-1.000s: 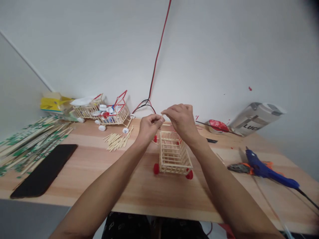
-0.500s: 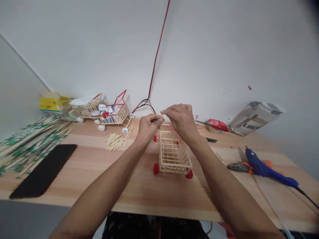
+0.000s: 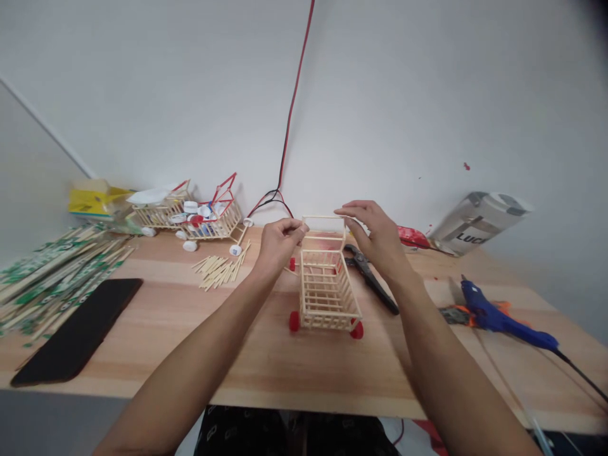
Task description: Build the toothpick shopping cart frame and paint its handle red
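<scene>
Our right hand (image 3: 370, 229) has shifted rightward, fingers parted beside the cart handle (image 3: 325, 217); our left hand (image 3: 284, 240) alone visibly pinches it.

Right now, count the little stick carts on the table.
3: the red-wheeled cart near the middle, a loaded cart at back left, and, left of that, a partly hidden cart. More could be hidden behind.
</scene>
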Demonstrator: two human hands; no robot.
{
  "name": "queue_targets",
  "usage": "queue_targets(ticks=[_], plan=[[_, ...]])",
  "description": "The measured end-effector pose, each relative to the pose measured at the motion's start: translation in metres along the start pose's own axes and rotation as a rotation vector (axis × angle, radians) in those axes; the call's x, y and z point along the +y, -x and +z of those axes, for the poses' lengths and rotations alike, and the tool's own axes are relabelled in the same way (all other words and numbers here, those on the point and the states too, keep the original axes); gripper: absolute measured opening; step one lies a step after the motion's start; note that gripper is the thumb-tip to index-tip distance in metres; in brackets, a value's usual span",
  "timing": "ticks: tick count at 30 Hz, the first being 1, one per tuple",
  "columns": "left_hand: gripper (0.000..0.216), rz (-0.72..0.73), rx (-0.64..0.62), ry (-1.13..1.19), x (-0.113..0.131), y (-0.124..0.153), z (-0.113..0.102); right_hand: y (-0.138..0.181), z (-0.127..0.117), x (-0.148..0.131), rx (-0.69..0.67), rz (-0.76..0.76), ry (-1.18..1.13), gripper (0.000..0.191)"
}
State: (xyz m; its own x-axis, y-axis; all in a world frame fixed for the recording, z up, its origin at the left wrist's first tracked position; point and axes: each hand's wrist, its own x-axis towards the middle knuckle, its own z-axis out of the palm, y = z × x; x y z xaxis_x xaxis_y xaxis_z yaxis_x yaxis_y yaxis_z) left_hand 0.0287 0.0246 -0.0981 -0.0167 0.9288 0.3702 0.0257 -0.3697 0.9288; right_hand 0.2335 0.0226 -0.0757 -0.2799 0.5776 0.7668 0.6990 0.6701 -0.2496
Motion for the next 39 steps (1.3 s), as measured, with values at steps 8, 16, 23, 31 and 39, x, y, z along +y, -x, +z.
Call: queue_targets(ticks=[8, 16, 23, 31, 39], plan=[[0.016, -0.010, -0.014, 0.014, 0.001, 0.001, 0.000, 0.000, 0.005, 0.000, -0.059, 0.046, 0.017, 0.027], [0.017, -0.003, -0.005, 0.016, 0.000, 0.001, 0.002, 0.002, 0.007, -0.002, -0.051, 0.043, 0.030, 0.026], [0.017, -0.004, -0.008, 0.006, 0.000, 0.000, 0.002, 0.001, 0.008, -0.001, -0.033, 0.029, 0.033, 0.026], [0.018, -0.022, -0.013, 0.006, 0.002, 0.001, 0.001, 0.004, 0.003, -0.004, -0.009, 0.095, -0.044, 0.031], [0.018, -0.012, 0.000, 0.002, 0.001, 0.001, 0.002, 0.017, -0.009, 0.006, -0.188, 0.484, -0.161, 0.031]])
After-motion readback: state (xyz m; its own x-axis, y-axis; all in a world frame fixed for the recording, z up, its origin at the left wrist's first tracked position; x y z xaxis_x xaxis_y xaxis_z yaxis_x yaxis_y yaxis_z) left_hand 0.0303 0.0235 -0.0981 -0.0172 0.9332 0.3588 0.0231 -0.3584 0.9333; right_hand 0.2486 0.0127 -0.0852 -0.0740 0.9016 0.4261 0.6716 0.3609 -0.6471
